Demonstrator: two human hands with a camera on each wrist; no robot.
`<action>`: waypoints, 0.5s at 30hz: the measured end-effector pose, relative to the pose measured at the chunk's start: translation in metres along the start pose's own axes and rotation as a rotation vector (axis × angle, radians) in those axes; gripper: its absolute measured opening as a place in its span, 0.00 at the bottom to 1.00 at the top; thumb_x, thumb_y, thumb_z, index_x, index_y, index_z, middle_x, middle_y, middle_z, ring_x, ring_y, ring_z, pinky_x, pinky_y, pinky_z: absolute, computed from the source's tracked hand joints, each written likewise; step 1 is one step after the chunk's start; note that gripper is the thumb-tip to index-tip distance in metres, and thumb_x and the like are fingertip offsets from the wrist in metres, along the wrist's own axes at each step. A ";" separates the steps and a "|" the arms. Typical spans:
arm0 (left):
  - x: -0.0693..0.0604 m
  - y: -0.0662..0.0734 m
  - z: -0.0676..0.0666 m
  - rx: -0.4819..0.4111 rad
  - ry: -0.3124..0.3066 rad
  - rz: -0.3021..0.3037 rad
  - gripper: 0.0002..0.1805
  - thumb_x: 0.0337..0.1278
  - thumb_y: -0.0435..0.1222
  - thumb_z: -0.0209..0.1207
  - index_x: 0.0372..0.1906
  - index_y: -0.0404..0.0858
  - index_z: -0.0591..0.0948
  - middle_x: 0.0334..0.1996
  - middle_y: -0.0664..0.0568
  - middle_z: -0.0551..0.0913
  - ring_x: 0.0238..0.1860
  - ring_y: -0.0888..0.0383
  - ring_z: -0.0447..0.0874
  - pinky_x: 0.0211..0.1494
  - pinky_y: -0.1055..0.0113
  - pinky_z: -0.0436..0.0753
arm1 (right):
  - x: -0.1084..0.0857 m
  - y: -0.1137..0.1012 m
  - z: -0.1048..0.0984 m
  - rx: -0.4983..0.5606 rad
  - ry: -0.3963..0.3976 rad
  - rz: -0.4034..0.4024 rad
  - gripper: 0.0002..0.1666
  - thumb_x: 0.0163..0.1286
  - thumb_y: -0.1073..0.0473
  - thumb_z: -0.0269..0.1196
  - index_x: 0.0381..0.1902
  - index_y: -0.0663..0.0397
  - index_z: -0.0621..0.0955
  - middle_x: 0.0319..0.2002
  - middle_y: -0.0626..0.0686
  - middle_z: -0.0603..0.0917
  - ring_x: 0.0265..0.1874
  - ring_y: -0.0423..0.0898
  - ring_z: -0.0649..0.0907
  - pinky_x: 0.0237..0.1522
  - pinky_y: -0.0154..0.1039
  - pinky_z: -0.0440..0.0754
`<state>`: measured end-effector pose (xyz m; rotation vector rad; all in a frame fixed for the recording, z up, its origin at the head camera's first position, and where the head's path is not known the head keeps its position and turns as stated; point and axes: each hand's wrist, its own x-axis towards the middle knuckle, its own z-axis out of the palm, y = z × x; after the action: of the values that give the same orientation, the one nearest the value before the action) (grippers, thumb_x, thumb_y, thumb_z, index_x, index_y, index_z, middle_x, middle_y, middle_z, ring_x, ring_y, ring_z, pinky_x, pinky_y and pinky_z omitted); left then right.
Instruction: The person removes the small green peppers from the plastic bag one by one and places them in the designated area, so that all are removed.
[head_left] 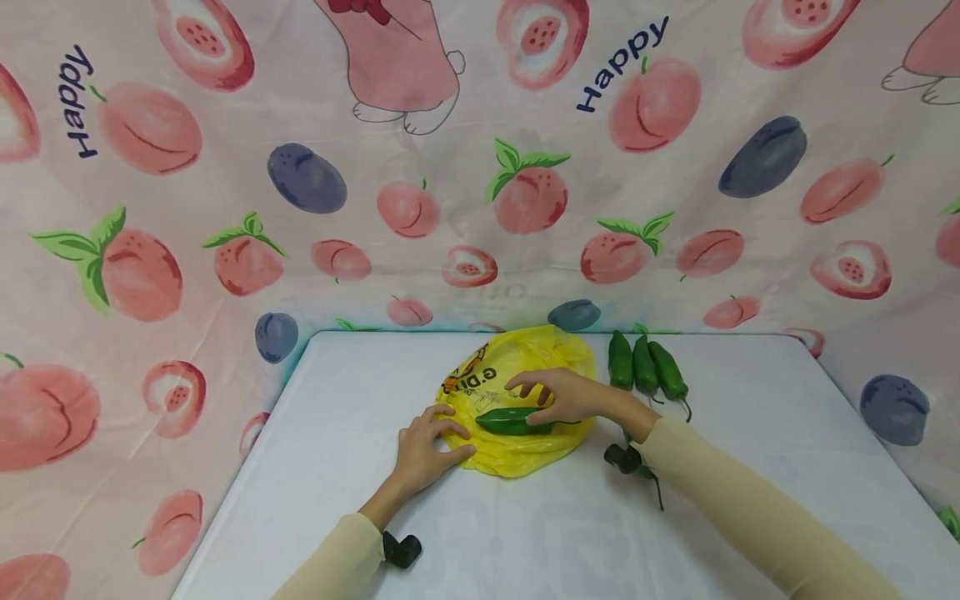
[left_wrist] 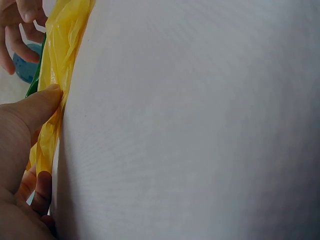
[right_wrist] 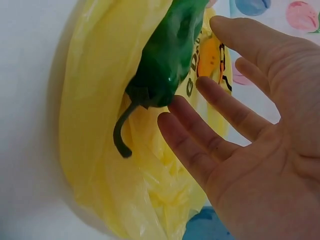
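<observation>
A green pepper [head_left: 510,421] with a curved stem lies on a crumpled yellow plastic bag [head_left: 517,462] near the table's middle. Over the pepper's stem end hovers my right hand [head_left: 558,396], its fingers spread. The right wrist view shows this hand [right_wrist: 245,130] beside the pepper [right_wrist: 167,60], with no finger wrapped round it. My left hand [head_left: 423,450] rests at the bag's left edge, thumb and fingers spread apart. In the left wrist view its thumb [left_wrist: 42,102] touches the yellow plastic [left_wrist: 62,45]; some fingertips are hidden there.
Three green peppers [head_left: 645,367] lie side by side at the back right of the white table [head_left: 750,467]. Another pepper's stem [head_left: 660,492] shows below my right wrist, the rest largely hidden. A fruit-patterned cloth [head_left: 450,150] hangs behind the table.
</observation>
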<state>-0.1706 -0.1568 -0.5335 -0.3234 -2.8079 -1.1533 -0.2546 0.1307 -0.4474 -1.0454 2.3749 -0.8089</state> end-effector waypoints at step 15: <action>0.001 -0.001 0.001 0.008 -0.005 -0.005 0.08 0.54 0.49 0.75 0.36 0.54 0.88 0.61 0.50 0.78 0.62 0.44 0.74 0.49 0.52 0.61 | 0.015 0.003 0.008 0.007 -0.077 0.064 0.34 0.69 0.59 0.71 0.71 0.45 0.74 0.55 0.51 0.84 0.49 0.50 0.84 0.57 0.50 0.81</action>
<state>-0.1718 -0.1569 -0.5344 -0.3185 -2.8184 -1.1442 -0.2607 0.1182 -0.4579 -0.9744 2.3264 -0.7407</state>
